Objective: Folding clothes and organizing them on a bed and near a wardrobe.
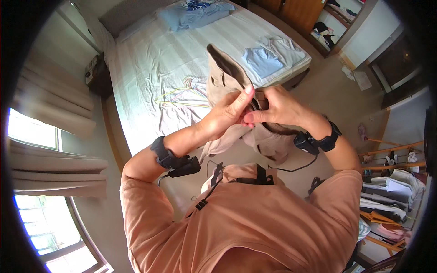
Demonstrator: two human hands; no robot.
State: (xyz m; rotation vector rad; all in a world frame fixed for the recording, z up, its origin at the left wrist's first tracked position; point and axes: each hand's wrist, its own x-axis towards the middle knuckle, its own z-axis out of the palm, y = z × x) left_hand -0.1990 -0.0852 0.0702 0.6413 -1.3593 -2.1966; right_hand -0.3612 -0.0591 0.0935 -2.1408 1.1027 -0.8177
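Observation:
Both hands grip a beige cloth garment (218, 82) with pocket-like slits and a dark lining, which looks like a pair of trousers, at its waistband. My left hand (230, 111) pinches the band near the middle, thumb on top. My right hand (275, 107) holds the band close beside it, its thumb towards my left fingers. The garment's upper part stands up over the bed edge, and the rest hangs below my hands. Behind it on the bed lie several thin hangers (181, 97), one of them yellow.
Folded light-blue (263, 61) and pale grey clothes (286, 51) lie at the right corner of the bed (143, 71). Blue bedding (194, 17) is at its far end. A wooden rack with hanging clothes (389, 191) stands at the right; curtains (58, 99) hang at the left.

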